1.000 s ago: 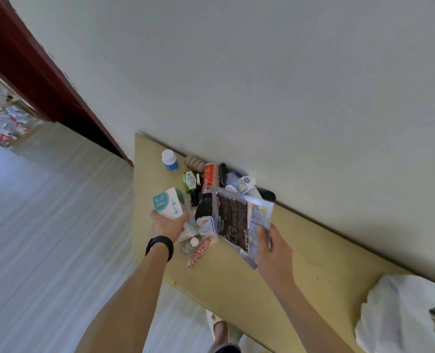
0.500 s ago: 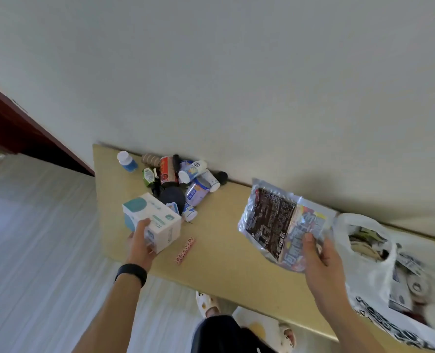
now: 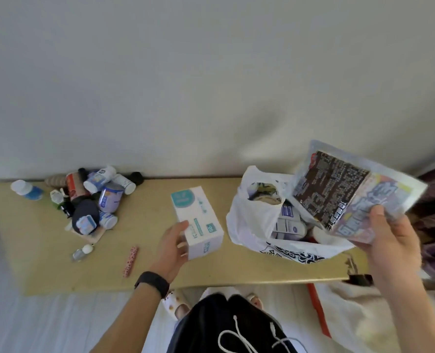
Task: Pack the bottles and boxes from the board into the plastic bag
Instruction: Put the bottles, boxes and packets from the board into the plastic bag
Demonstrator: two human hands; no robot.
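My left hand [image 3: 173,247] grips a white and teal box [image 3: 198,222] above the middle of the yellowish board [image 3: 145,273]. In my right hand [image 3: 389,240] is a flat foil pouch [image 3: 351,189] with dark print, held over the open white plastic bag [image 3: 252,220] at the board's right end. Inside the bag I see several boxes and a jar. A heap of bottles and small containers [image 3: 97,197] lies at the board's back left, against the wall. A blue bottle with a white cap [image 3: 27,189] lies apart at the far left.
A small glass vial [image 3: 83,252] and a pink dotted stick [image 3: 130,261] lie near the board's front left. The wall runs along the board's far edge. My legs and slippers [image 3: 175,301] are below the front edge. Cloth and an orange strip [image 3: 318,309] lie at lower right.
Both hands have carried their loads rightward from the heap: the box now hovers mid-board, and the pouch has reached the open bag. The view has swung right, bringing the whole bag into sight.
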